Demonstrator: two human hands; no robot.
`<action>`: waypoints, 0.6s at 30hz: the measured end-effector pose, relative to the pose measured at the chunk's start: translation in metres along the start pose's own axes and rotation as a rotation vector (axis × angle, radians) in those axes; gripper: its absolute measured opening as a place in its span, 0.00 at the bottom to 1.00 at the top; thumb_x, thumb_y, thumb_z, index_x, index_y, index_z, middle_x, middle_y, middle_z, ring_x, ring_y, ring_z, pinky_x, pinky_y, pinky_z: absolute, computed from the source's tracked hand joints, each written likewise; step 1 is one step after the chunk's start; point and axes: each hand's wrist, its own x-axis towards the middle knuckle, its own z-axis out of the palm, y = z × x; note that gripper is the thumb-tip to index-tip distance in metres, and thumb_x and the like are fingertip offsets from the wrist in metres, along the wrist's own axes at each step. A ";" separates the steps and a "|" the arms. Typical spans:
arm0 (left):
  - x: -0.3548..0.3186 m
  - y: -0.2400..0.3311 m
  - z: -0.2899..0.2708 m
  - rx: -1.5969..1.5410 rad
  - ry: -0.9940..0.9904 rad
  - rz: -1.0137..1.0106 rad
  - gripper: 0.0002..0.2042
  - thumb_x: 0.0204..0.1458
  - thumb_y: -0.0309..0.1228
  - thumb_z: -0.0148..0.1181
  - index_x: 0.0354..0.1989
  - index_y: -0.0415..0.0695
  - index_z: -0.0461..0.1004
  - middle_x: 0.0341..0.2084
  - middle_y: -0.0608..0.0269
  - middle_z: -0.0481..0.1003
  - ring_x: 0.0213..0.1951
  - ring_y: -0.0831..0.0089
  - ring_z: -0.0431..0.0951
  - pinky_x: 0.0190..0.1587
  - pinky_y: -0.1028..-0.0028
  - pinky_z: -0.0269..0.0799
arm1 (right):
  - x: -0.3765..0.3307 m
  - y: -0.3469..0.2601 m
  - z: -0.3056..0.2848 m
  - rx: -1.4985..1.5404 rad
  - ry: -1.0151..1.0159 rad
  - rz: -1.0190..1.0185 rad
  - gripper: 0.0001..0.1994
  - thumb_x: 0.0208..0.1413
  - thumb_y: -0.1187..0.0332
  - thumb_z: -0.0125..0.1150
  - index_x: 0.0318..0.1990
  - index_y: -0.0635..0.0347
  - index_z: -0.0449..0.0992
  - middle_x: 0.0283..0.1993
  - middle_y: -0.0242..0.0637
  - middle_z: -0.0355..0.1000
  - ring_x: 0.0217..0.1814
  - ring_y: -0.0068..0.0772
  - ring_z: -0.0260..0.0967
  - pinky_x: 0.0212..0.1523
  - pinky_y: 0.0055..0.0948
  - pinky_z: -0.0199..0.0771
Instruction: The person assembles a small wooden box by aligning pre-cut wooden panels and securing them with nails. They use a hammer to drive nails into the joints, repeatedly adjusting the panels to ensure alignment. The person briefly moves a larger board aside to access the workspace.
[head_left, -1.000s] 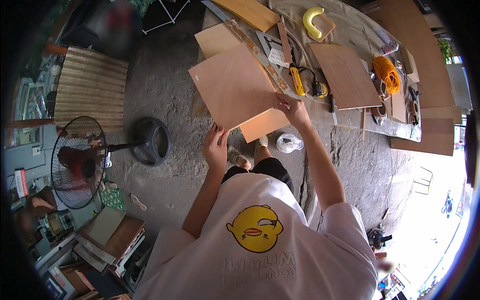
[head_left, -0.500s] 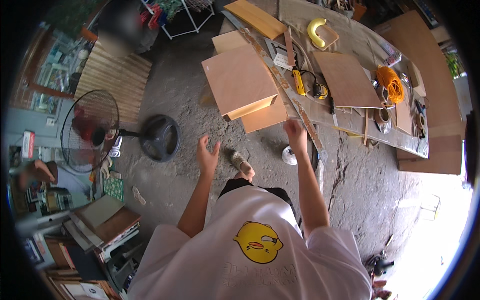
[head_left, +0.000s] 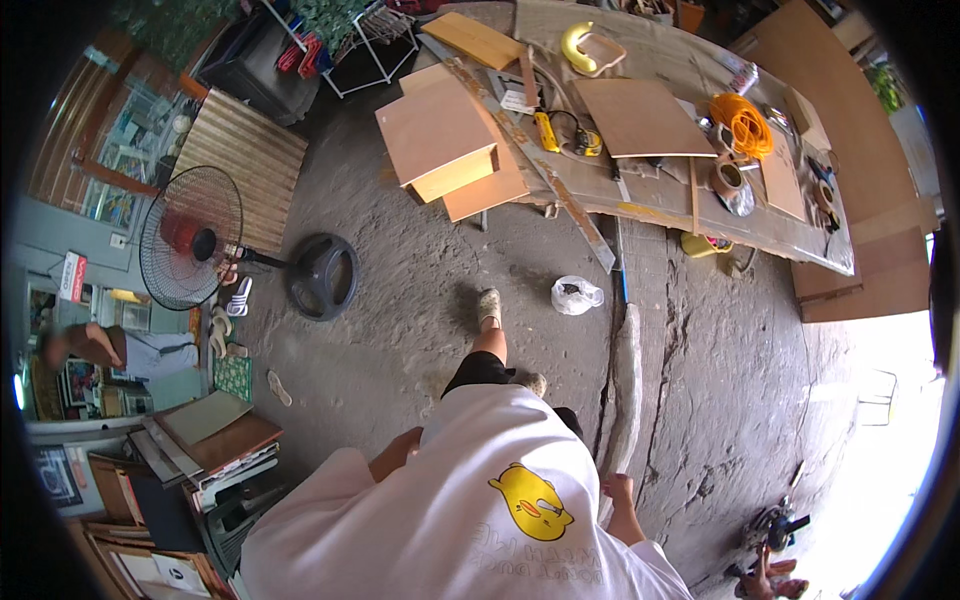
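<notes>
My left hand [head_left: 405, 446] hangs at my left side, partly covered by my white shirt, its fingers hidden. My right hand [head_left: 619, 488] is low at my right side beside the shirt, its fingers curled in; nothing shows in it. Neither hand touches the work things ahead. A plywood box [head_left: 435, 137] rests at the left edge of the worktable [head_left: 640, 190]. A flat plywood panel [head_left: 645, 118] lies on the table, near a yellow-handled tool [head_left: 546, 131] and a tape measure [head_left: 588, 142].
A white plastic bag [head_left: 577, 294] sits on the concrete floor in front of me. To the left stands a fan [head_left: 192, 240] with a round base. Orange cord [head_left: 741, 126] and tape rolls lie on the table. Stacked boards [head_left: 215, 440] are at lower left.
Both hands have dropped from in front of me, near the plywood box, down to my sides. I have moved back from the table, and one foot is now stretched forward.
</notes>
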 end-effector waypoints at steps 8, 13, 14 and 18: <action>0.082 0.165 -0.110 0.059 0.302 0.263 0.21 0.59 0.48 0.63 0.44 0.40 0.81 0.32 0.61 0.81 0.33 0.72 0.79 0.36 0.67 0.74 | 0.024 -0.023 0.030 0.309 0.031 -0.139 0.14 0.63 0.66 0.58 0.47 0.70 0.77 0.30 0.41 0.77 0.22 0.31 0.74 0.22 0.30 0.71; 0.129 0.280 -0.145 0.064 0.282 0.356 0.19 0.59 0.47 0.65 0.44 0.40 0.81 0.38 0.53 0.84 0.42 0.60 0.84 0.46 0.64 0.77 | 0.027 -0.145 0.094 -0.149 -0.009 -0.536 0.16 0.65 0.62 0.61 0.51 0.67 0.78 0.37 0.44 0.81 0.36 0.31 0.81 0.32 0.29 0.78; 0.138 0.278 -0.150 0.081 0.305 0.356 0.19 0.60 0.47 0.64 0.43 0.41 0.81 0.37 0.54 0.84 0.42 0.61 0.84 0.46 0.64 0.77 | 0.003 -0.183 0.109 -0.138 -0.049 -0.540 0.16 0.65 0.63 0.60 0.49 0.68 0.79 0.38 0.44 0.82 0.36 0.32 0.81 0.35 0.30 0.80; 0.171 0.334 -0.136 0.035 0.222 0.389 0.19 0.60 0.47 0.64 0.43 0.42 0.82 0.38 0.53 0.84 0.42 0.61 0.85 0.46 0.65 0.77 | -0.025 -0.286 0.084 -0.064 0.095 -0.716 0.10 0.65 0.71 0.58 0.48 0.66 0.79 0.36 0.39 0.79 0.36 0.28 0.77 0.37 0.29 0.79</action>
